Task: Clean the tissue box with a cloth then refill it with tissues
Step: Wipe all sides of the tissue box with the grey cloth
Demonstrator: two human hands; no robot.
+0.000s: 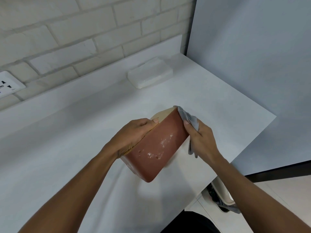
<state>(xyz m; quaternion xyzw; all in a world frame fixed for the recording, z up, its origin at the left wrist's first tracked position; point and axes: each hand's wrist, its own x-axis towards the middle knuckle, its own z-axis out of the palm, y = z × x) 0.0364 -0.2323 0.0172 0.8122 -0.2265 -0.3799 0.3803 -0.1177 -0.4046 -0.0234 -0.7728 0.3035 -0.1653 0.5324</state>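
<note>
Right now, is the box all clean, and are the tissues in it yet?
Not yet. Done: only the pick-up. In hand: the left hand holds the tissue box tilted above the counter while the right hand presses a grey cloth on its end. Left: white smears mark the brown side, and the white pack, likely the tissues, lies by the wall, waiting to go in.

- This is looking like a home or office room: a white counter (pixel 67 140) is running along a white brick wall (pixel 75 27).
- A wall socket (pixel 7 84) is sitting above it.
</note>
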